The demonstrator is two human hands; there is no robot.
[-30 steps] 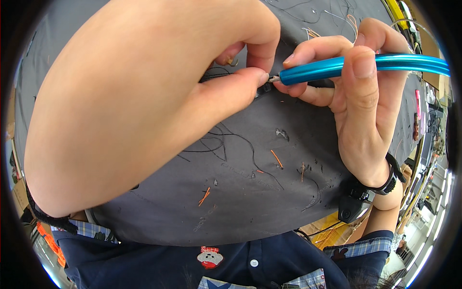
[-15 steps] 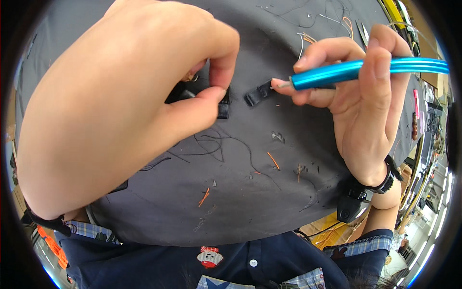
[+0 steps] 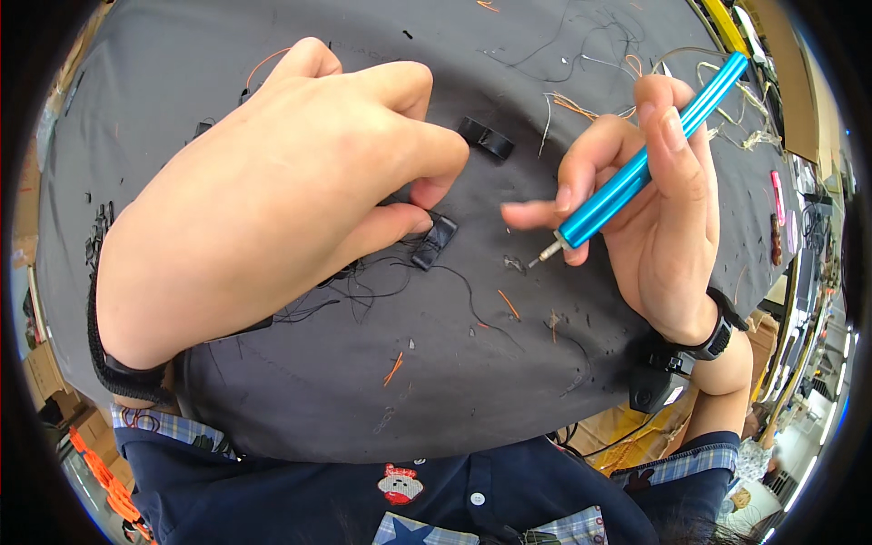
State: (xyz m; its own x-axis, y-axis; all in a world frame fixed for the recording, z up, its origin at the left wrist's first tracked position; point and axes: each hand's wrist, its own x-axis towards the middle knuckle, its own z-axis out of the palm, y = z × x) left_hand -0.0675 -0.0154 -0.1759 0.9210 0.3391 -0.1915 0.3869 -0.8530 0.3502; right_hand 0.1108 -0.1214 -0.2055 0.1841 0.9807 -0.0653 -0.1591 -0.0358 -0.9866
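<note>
My left hand reaches in with its fingers curled, and thumb and index finger close at the near end of a small glossy black piece. How firmly they grip it is partly hidden under the hand. My right hand holds a shiny blue pen-shaped tool with a thin metal tip. The tool slants down to the left, its tip near a small clear scrap; contact cannot be told. A second short black piece lies on the dark cloth beyond the fingers of my left hand.
Dark cloth covers the table. Fine black threads trail below my left hand. Orange wire snippets are scattered about, with more orange strands at the far side. A pink pen lies near the right edge.
The blue tool has swung from nearly level to a slant, tip lower. My left hand's pinch is lower; one black piece now shows at its thumb, another lies farther off.
</note>
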